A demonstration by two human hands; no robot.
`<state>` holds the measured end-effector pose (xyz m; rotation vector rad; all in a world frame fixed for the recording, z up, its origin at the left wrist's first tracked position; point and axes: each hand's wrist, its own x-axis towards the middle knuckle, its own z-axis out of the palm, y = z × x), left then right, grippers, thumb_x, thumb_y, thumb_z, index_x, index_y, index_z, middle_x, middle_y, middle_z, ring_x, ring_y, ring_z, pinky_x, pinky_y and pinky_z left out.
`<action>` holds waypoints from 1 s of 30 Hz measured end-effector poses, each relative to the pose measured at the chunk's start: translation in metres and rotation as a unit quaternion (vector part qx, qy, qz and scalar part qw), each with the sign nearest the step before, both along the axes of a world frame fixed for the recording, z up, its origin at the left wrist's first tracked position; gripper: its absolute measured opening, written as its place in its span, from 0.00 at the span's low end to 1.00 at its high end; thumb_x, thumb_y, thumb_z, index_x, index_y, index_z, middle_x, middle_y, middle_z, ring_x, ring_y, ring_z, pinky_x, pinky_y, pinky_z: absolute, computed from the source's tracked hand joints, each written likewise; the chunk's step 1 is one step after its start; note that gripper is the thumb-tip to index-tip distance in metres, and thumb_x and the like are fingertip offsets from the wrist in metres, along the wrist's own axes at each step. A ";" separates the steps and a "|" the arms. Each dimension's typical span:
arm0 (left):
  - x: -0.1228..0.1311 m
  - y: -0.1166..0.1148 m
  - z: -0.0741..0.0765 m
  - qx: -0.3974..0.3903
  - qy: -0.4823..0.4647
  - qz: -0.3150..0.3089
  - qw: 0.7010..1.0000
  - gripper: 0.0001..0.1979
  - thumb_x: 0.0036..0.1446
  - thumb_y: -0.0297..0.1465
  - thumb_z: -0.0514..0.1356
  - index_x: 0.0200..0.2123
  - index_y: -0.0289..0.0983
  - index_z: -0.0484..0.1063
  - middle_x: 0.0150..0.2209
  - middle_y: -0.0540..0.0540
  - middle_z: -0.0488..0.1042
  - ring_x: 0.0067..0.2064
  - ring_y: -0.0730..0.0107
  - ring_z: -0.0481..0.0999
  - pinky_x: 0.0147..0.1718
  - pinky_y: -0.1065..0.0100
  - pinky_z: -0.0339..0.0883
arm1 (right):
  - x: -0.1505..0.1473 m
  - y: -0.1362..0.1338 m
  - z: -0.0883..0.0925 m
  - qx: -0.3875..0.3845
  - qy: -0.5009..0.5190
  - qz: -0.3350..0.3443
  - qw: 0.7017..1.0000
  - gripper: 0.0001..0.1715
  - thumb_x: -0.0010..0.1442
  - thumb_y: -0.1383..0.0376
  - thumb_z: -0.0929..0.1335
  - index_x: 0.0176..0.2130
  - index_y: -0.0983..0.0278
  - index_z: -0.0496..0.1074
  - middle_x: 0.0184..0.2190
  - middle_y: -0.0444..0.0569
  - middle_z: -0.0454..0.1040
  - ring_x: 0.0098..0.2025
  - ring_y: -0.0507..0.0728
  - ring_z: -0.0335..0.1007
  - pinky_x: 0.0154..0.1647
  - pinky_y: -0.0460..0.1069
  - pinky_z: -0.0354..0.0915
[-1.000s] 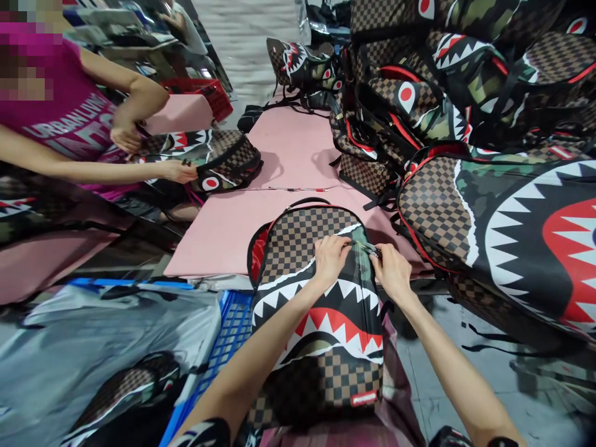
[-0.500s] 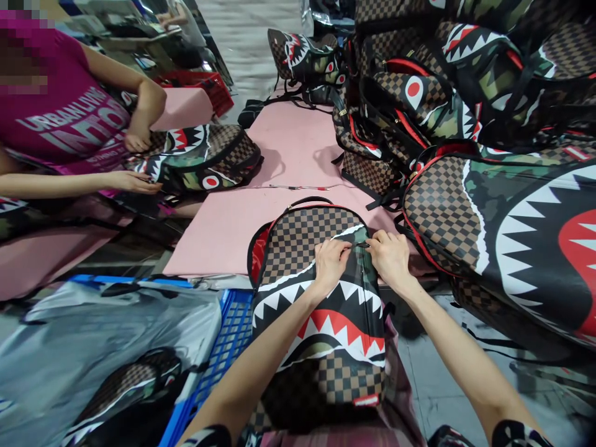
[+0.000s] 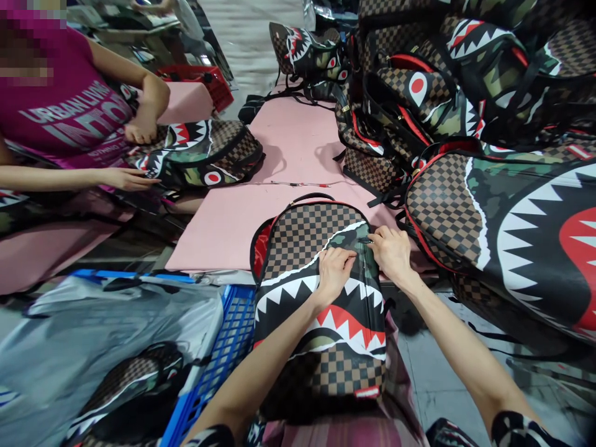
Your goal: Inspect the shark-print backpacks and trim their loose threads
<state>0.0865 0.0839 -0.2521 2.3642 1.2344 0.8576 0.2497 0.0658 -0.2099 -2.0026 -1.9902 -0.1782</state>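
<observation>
A brown checkered backpack (image 3: 321, 310) with a shark-mouth print stands in front of me at the edge of the pink table (image 3: 223, 230). My left hand (image 3: 333, 270) presses closed fingers on its front, just left of a vertical zipper seam. My right hand (image 3: 391, 251) pinches something small at the top of that seam; I cannot make out what it is. The bag's red-lined main opening gapes at the upper left.
A large pile of matching backpacks (image 3: 465, 93) fills the right side. A person in a magenta shirt (image 3: 60, 118) at the left handles another backpack (image 3: 205, 155). A blue crate (image 3: 218, 354) with a plastic-wrapped bag (image 3: 93, 347) sits at lower left.
My left hand slid a little down the bag's front, away from the top of the seam. My right hand stayed pinched at the seam's top. The person's near hand drew back from their bag.
</observation>
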 end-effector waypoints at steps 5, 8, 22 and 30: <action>0.003 -0.006 0.005 0.023 0.032 -0.046 0.998 0.07 0.58 0.34 0.56 0.39 0.39 0.70 0.36 0.48 0.73 0.39 0.66 0.68 0.41 0.61 0.56 | 0.029 0.008 -0.044 0.003 0.280 -0.096 0.955 0.14 0.56 0.59 0.64 0.39 0.61 0.74 0.38 0.48 0.74 0.39 0.55 0.68 0.39 0.49 0.59; 0.004 -0.012 0.008 0.015 0.062 -0.079 0.995 0.11 0.56 0.36 0.57 0.41 0.38 0.69 0.38 0.46 0.72 0.41 0.65 0.68 0.40 0.62 0.58 | 0.053 0.008 -0.085 -0.003 0.356 -0.186 0.916 0.16 0.53 0.60 0.64 0.39 0.64 0.73 0.36 0.51 0.75 0.38 0.57 0.69 0.40 0.50 0.62; 0.025 0.015 0.030 -0.273 0.031 -0.054 0.960 0.19 0.53 0.24 0.50 0.47 0.38 0.70 0.30 0.49 0.73 0.30 0.72 0.73 0.32 0.72 0.65 | 0.014 0.009 -0.071 -0.064 0.519 -0.057 0.850 0.24 0.58 0.52 0.59 0.42 0.66 0.72 0.37 0.51 0.75 0.39 0.57 0.70 0.40 0.50 0.64; -0.001 -0.038 -0.002 -0.255 -0.036 -0.001 0.966 0.11 0.51 0.25 0.54 0.39 0.38 0.69 0.32 0.50 0.73 0.30 0.75 0.72 0.34 0.71 0.65 | -0.027 -0.048 -0.040 -0.051 0.316 -0.112 0.941 0.39 0.51 0.55 0.67 0.59 0.63 0.55 0.52 0.58 0.64 0.51 0.64 0.63 0.42 0.54 0.64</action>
